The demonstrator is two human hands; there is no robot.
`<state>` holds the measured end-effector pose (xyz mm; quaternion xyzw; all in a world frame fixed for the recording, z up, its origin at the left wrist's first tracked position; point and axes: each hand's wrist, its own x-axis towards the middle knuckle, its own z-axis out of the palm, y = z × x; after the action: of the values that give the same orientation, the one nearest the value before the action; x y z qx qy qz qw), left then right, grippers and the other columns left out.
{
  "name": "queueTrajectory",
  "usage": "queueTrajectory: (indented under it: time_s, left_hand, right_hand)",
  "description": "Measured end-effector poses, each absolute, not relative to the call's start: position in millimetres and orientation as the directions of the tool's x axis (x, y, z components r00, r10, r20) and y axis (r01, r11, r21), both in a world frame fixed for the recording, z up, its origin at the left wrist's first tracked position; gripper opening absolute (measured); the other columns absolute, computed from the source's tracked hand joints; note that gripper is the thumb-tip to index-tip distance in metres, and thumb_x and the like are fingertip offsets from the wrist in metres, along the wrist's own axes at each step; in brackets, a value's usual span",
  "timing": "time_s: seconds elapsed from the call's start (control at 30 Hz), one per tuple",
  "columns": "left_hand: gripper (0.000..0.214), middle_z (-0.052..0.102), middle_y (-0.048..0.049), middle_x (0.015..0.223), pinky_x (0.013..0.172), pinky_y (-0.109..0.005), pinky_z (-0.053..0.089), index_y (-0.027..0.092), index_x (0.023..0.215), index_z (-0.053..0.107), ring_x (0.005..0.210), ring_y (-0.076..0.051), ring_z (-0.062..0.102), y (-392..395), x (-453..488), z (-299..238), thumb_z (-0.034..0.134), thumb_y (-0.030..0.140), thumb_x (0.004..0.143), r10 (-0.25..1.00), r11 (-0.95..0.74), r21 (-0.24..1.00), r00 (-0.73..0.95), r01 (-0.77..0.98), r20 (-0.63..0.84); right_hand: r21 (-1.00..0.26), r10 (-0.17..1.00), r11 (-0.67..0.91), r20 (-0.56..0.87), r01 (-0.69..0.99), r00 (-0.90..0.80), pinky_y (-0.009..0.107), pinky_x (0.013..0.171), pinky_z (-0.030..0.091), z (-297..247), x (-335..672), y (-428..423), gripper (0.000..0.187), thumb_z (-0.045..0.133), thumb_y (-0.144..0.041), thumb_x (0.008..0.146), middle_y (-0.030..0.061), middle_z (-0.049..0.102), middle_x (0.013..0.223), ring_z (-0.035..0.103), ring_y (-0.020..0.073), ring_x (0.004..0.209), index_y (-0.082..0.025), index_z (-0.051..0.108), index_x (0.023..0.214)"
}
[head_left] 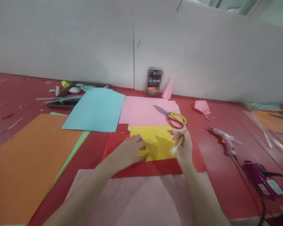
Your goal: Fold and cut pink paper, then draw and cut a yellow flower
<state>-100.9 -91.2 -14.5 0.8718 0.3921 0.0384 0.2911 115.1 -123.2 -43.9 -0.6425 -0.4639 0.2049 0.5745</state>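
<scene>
A yellow sheet of paper [155, 135] lies on a larger red sheet [151, 171] in front of me. My left hand [130, 149] rests on the yellow sheet's left side, its fingers a little bent and apart, with nothing in them. Over the sheet's right part, my right hand [184, 146] is closed around a slim pencil [178, 145] with a yellowish barrel and a pale end toward me. The pencil's far tip is hidden by the fingers. Just beyond that hand, scissors [168, 114] with one yellow and one red handle lie partly spread on pink paper [141, 110].
At left are a blue sheet [96, 110], orange sheets [33, 157] and a dark tray [58, 106]. To the right lie a glue gun [226, 139] with a cord, a purple power box [261, 179] and folded pink paper [202, 106]. A white wall [85, 40] bounds the red table.
</scene>
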Motion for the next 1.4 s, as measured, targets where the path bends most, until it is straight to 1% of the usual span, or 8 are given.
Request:
queueTrajectory:
  time_s: [0.13, 0.23, 0.37, 0.63, 0.83, 1.0, 1.2, 1.4]
  left_hand:
    - [0.04, 0.038, -0.0008, 0.133, 0.098, -0.042, 0.031, 0.032, 0.115, 0.05, 0.12, -0.025, 0.036, -92.8, -102.4, -20.9, 0.057, 0.027, 0.076, 0.686, -0.603, 0.505, 0.724, 0.617, -0.064]
    - [0.053, 0.031, 0.0022, 0.141, 0.106, -0.048, 0.018, 0.039, 0.127, 0.037, 0.13, -0.026, 0.023, -91.5, -104.3, -27.9, 0.056, 0.026, 0.079, 0.662, -0.62, 0.503, 0.746, 0.602, -0.076]
    - [0.053, 0.025, 0.0023, 0.146, 0.108, -0.05, 0.011, 0.041, 0.13, 0.034, 0.135, -0.025, 0.012, -89.2, -106.4, -33.8, 0.054, 0.03, 0.082, 0.642, -0.628, 0.505, 0.761, 0.592, -0.092]
    - [0.053, 0.023, 0.0033, 0.147, 0.109, -0.049, 0.007, 0.04, 0.129, 0.035, 0.135, -0.025, 0.013, -90.3, -106.7, -34.8, 0.055, 0.032, 0.081, 0.662, -0.624, 0.485, 0.744, 0.613, -0.089]
    - [0.053, 0.023, 0.0028, 0.147, 0.109, -0.048, 0.006, 0.041, 0.129, 0.036, 0.136, -0.021, 0.011, -89.1, -105.6, -31.7, 0.056, 0.032, 0.08, 0.655, -0.616, 0.496, 0.748, 0.612, -0.109]
    - [0.054, 0.021, 0.0014, 0.148, 0.109, -0.049, 0.005, 0.038, 0.129, 0.037, 0.136, -0.022, 0.009, -89.0, -104.8, -28.3, 0.058, 0.033, 0.08, 0.659, -0.597, 0.498, 0.738, 0.629, -0.141]
    - [0.046, 0.02, 0.0023, 0.148, 0.109, -0.049, 0.005, 0.038, 0.126, 0.041, 0.137, -0.022, 0.007, -89.0, -107.6, -29.0, 0.052, 0.037, 0.082, 0.636, -0.596, 0.536, 0.759, 0.598, -0.139]
    - [0.047, 0.014, 0.0019, 0.15, 0.108, -0.051, 0.007, 0.038, 0.126, 0.042, 0.137, -0.024, 0.005, -84.2, -115.3, -21.7, 0.053, 0.038, 0.081, 0.663, -0.549, 0.536, 0.725, 0.641, -0.187]
  right_hand:
    - [-0.895, 0.907, 0.09, 0.255, 0.437, 0.336, 0.03, 0.072, 0.045, -49.9, 100.6, -124.3, 0.017, 0.044, -0.039, 0.085, 0.0069, 0.065, 0.097, 0.06, 0.0167, 0.083, -0.022, 0.046, 0.083]
    - [-0.834, 0.886, -0.002, 0.254, 0.552, 0.388, 0.031, 0.072, 0.044, -55.4, 107.8, -121.6, 0.021, 0.043, -0.041, 0.084, 0.0077, 0.063, 0.096, 0.059, 0.0181, 0.083, -0.021, 0.049, 0.089]
    - [-0.78, 0.842, -0.123, 0.245, 0.613, 0.48, 0.032, 0.068, 0.043, -62.5, 128.3, -116.9, 0.023, 0.044, -0.041, 0.081, 0.0069, 0.062, 0.086, 0.059, 0.0203, 0.078, -0.02, 0.049, 0.088]
    - [-0.713, 0.882, -0.092, 0.266, 0.695, 0.39, 0.04, 0.08, 0.04, -68.2, 131.1, -113.7, 0.022, 0.047, -0.033, 0.076, 0.0085, 0.062, 0.098, 0.056, 0.0247, 0.094, -0.021, 0.052, 0.094]
    - [-0.907, 0.867, -0.009, 0.202, 0.42, 0.455, 0.032, 0.068, 0.048, -68.3, 130.1, -109.6, 0.023, 0.054, -0.037, 0.074, 0.0048, 0.062, 0.09, 0.061, 0.0196, 0.084, -0.023, 0.05, 0.09]
    - [-0.975, 0.845, 0.097, 0.186, 0.197, 0.502, 0.027, 0.063, 0.049, -69.2, 136.6, -105.9, 0.028, 0.064, -0.031, 0.063, 0.0085, 0.055, 0.113, 0.061, 0.0173, 0.085, -0.022, 0.047, 0.083]
    - [-0.97, 0.857, 0.062, 0.173, 0.237, 0.485, 0.025, 0.053, 0.046, -69.5, 139.7, -107.1, 0.026, 0.062, -0.028, 0.063, 0.009, 0.058, 0.112, 0.06, 0.0156, 0.075, -0.021, 0.049, 0.084]
    - [-0.954, 0.85, 0.11, 0.236, 0.28, 0.471, 0.03, 0.07, 0.049, -71.7, 141.3, -104.2, 0.023, 0.059, -0.024, 0.065, 0.0092, 0.056, 0.117, 0.06, 0.0186, 0.094, -0.021, 0.049, 0.085]
